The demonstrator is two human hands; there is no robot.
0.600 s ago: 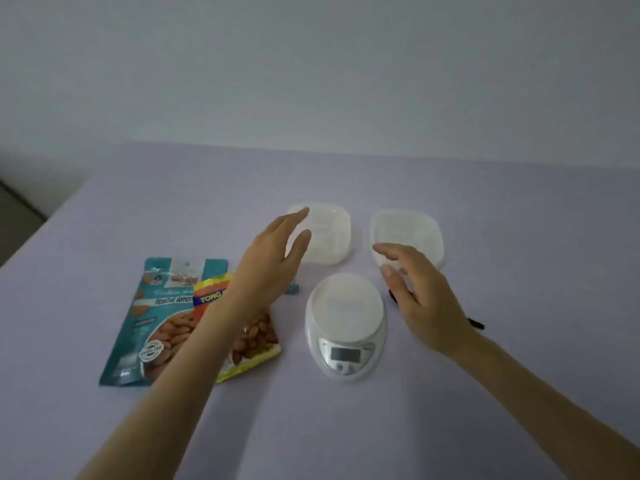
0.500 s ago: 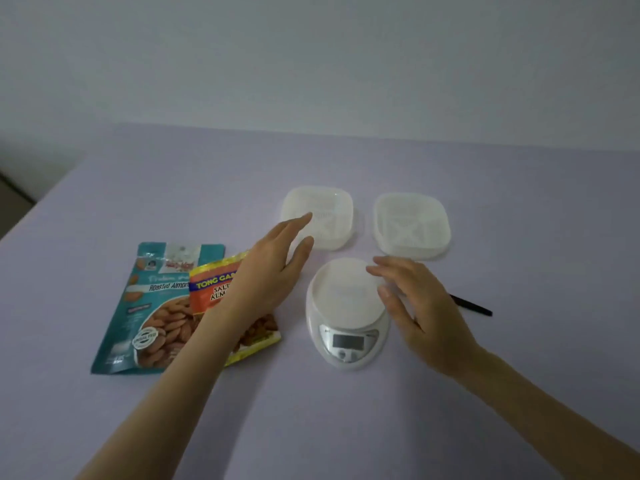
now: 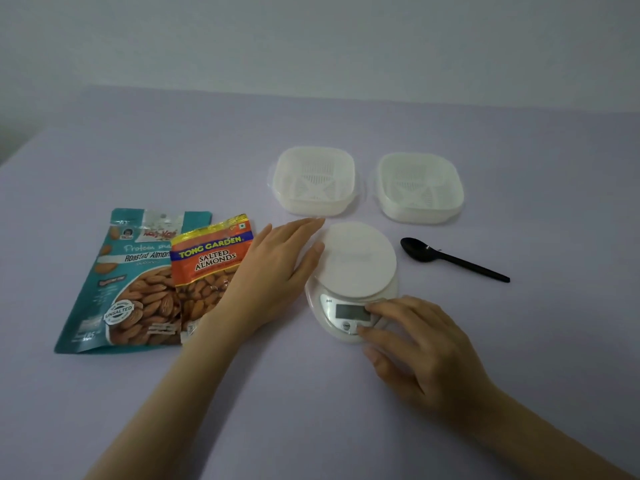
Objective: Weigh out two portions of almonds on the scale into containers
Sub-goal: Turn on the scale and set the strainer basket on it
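Scale first: the small white oval digital kitchen scale (image 3: 353, 282) sits on the pale lavender counter (image 3: 173, 161), round weighing platform on top, grey display facing me. I cannot read any digits on it.

My left hand (image 3: 273, 271) lies flat and released against the scale's left side, fingers straight and together, pointing past the platform's far-left rim. The thumb tip touches that rim, and the hand holds nothing.

My right hand (image 3: 415, 337) is at the scale's near-right corner, fingers loosely bent, grasping nothing. 1 fingertip rests on the button row just below the display and another lies beside the display's right end.

2 square, translucent white plastic containers with slotted bottoms stand behind the scale. The left container (image 3: 313, 180) is just beyond the platform and the right container (image 3: 419, 187) is behind and to the scale's right, the 2 apart.

All the almonds I can see are printed on 2 packs lying flat to the left of the scale. The orange-and-yellow salted almonds packet (image 3: 207, 268) is nearer the scale and overlaps the right edge of the teal roasted almonds pouch (image 3: 128, 282). My left wrist covers the packet's lower right corner.

To the scale's right lies a black plastic spoon (image 3: 450, 259), its bowl toward the scale and its handle pointing away.
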